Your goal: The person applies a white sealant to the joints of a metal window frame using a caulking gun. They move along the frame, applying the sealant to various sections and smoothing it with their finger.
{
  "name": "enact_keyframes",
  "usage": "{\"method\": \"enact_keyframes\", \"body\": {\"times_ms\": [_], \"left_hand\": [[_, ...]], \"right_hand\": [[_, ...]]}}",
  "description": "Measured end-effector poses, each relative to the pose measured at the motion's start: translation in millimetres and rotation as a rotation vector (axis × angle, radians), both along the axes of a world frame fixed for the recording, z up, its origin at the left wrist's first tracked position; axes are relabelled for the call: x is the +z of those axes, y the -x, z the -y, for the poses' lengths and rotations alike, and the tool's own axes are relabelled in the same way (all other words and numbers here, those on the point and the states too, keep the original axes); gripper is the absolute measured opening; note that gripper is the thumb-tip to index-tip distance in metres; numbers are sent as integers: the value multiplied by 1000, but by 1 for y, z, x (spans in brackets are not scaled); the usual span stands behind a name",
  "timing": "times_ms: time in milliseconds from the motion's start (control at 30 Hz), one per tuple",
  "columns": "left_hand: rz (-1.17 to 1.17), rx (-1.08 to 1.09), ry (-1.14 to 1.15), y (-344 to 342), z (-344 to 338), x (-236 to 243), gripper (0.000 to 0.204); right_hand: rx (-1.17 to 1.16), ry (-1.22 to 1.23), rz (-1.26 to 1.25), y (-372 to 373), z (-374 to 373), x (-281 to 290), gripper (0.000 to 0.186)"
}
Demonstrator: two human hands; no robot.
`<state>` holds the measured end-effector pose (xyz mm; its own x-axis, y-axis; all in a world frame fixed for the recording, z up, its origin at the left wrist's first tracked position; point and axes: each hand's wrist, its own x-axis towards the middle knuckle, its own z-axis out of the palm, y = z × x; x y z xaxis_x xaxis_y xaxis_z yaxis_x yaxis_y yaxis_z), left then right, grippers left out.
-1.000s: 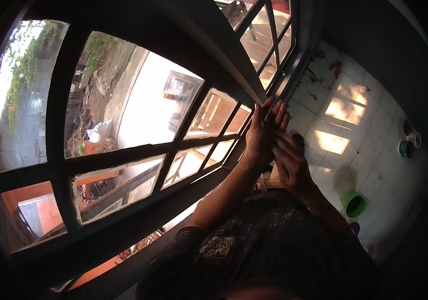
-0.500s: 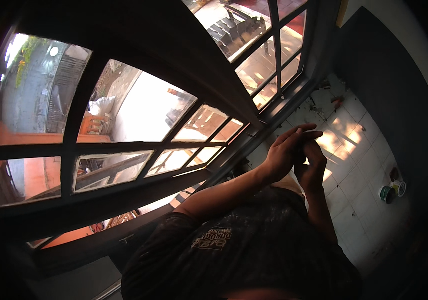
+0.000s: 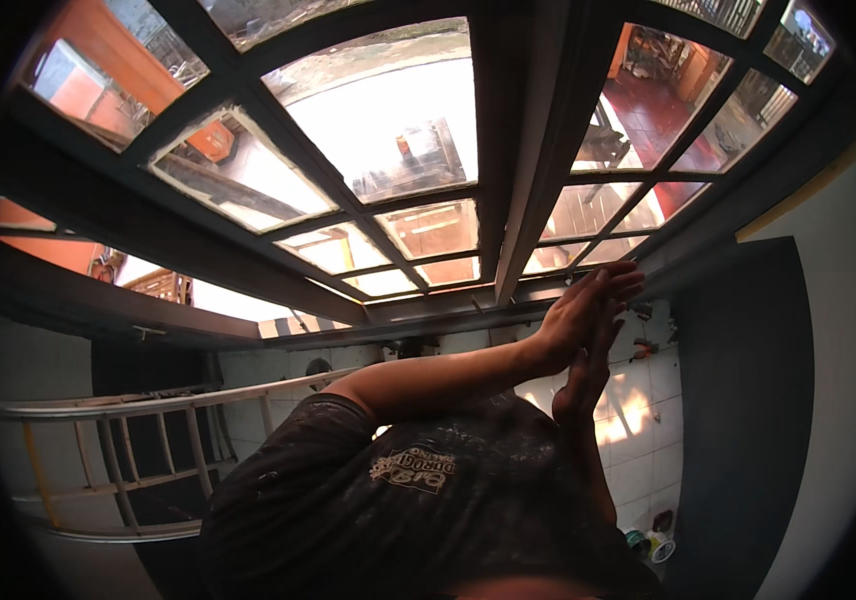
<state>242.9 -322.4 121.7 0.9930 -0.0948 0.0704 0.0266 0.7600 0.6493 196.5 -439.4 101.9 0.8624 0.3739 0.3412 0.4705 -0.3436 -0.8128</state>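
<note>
My left hand (image 3: 566, 328) reaches across in front of my chest, its fingers stretched out and pointing to the upper right. Pressed or rubbing against it, palm to palm, is my right hand (image 3: 578, 385), also with straight fingers. Nothing shows between the two palms, though the faces that meet are hidden. Both hands are raised close to the lower part of a dark-framed paned window (image 3: 493, 230). Pale smears edge several of its panes. My dark T-shirt (image 3: 508, 500) carries light specks.
A metal ladder (image 3: 163, 400) lies or leans at the left. White floor tiles (image 3: 638, 465) with sunlit patches and scattered bits are below. Small tubs (image 3: 660, 546) stand at the lower right, beside a dark-painted wall (image 3: 748, 400).
My view has swung to the left, bringing in the ladder. My hands, earlier with bent fingers and a gap between them, are now flatter together with straighter fingers.
</note>
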Motion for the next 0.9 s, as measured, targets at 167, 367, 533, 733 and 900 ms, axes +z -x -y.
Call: {"method": "enact_keyframes", "body": {"times_ms": [167, 367, 533, 733, 900], "left_hand": [[137, -178, -82, 33, 31, -5, 64], [156, -148, -214, 19, 23, -25, 45], [-110, 53, -364, 23, 19, -24, 39], [-228, 98, -368, 6, -11, -23, 40], [-20, -21, -378, 30, -11, -27, 30]], "right_hand": [[-467, 140, 206, -48, 18, 4, 84], [-466, 234, 482, -66, 47, 6, 86], [-155, -223, -24, -44, 23, -4, 67], [-63, -188, -23, -32, 6, -15, 51], [-70, -426, -63, -53, 19, -31, 49]]}}
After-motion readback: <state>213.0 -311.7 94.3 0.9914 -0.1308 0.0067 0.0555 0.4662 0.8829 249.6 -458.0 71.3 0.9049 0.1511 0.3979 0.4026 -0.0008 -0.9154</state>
